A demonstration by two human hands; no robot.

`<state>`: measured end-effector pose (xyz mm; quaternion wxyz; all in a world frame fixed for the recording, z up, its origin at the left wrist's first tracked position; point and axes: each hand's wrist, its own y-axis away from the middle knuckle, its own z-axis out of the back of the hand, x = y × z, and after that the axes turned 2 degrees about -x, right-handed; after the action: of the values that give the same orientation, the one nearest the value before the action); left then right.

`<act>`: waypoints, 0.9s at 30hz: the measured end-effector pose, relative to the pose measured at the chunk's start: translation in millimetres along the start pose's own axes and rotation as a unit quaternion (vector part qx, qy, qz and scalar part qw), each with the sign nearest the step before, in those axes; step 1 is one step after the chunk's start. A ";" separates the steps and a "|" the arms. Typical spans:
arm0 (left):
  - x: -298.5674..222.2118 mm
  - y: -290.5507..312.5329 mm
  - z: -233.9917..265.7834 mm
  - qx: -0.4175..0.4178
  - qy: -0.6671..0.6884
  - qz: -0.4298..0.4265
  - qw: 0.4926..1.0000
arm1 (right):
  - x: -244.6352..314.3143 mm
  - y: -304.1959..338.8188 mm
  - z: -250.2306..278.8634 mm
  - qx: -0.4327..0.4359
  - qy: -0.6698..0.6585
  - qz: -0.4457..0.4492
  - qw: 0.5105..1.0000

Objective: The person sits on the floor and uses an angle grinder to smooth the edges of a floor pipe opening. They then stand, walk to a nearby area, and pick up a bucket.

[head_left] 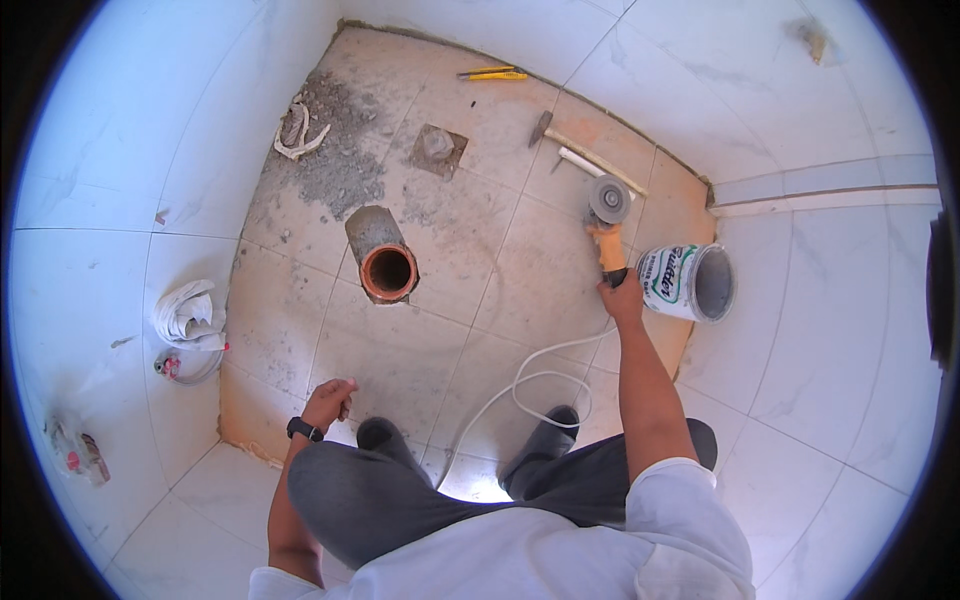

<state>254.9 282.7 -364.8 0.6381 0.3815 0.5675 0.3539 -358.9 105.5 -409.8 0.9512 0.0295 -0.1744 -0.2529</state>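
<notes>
My right hand is wrapped round the rear end of an orange angle grinder. The grinder's grey disc points away from me, over the floor at the right. From its handle a white cord loops back between my feet. Close to that hand, a white paint bucket lies on its side against the wall. My left hand, below a dark wristwatch, hovers over the floor near my left knee with its fingers curled in and nothing visible in them. Ahead of it, an orange-brown drain pipe opens in the tiles.
A hammer lies beside a thin white rod beyond the disc. A yellow utility knife is near the far wall. Grey rubble spreads at the far left, beside a square cut-out. A white hose bundle is at the left wall.
</notes>
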 end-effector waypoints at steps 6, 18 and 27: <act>-13.1 27.1 15.1 -0.046 -0.040 -0.005 0.998 | 21.0 13.1 14.2 0.027 0.108 -0.044 0.993; -301.1 287.1 -30.4 0.083 -0.119 -0.390 0.909 | 226.1 145.0 278.2 0.518 -0.274 0.209 0.783; -288.2 535.5 -164.7 0.170 0.185 0.014 0.968 | 328.3 189.6 607.6 0.467 0.056 0.505 0.724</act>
<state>50.8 287.3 231.2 0.4430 0.4203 0.7222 0.3250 -214.0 128.7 291.2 0.8119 0.3917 -0.2060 0.3806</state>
